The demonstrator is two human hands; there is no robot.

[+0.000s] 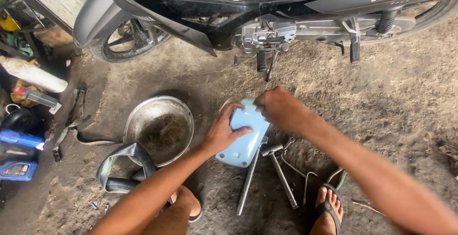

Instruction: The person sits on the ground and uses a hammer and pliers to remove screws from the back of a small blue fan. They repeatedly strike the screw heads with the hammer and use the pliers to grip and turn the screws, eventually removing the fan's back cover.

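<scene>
One blue bottle, two hands. Left hand grips its side; right hand pinches its top. Two metal tools lie just below.

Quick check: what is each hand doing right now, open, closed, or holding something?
Left hand: fingers spread, gripping the light blue bottle from its side.
Right hand: closed over the bottle's top end; what the fingers grip there cannot be told.

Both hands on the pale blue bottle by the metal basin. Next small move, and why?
Probably twist the top with the right hand while the left hand steadies the pale blue bottle. The right hand sits at its upper end, the left grips its body, and it lies tilted on the ground beside the metal basin.
</scene>
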